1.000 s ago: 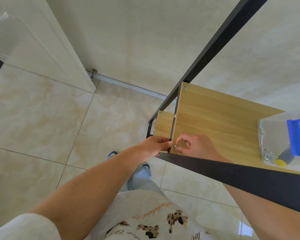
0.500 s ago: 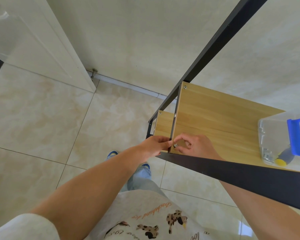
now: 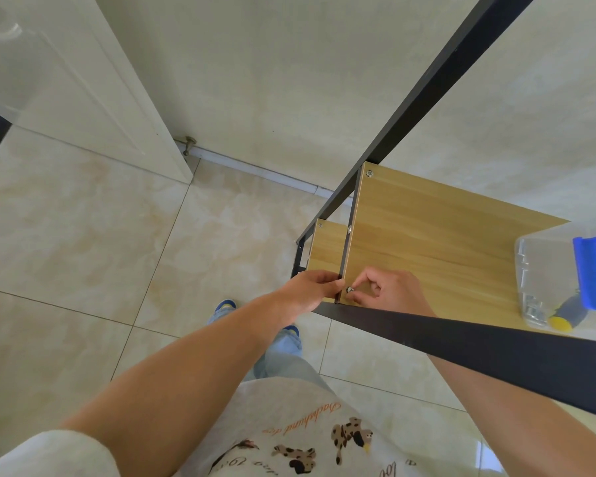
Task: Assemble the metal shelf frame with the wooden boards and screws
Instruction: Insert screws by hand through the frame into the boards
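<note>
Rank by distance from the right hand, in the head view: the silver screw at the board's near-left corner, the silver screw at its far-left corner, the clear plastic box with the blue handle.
1. Near-corner silver screw, at the right hand's fingertips.
2. Far-corner silver screw, up the board's left edge.
3. Clear plastic box, far right.

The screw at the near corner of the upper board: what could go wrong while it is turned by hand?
1. The screw, pinched only by right hand fingertips, could slip and fall to the tiled floor.
2. It may start crooked if the left hand lets the upper board shift.
</note>
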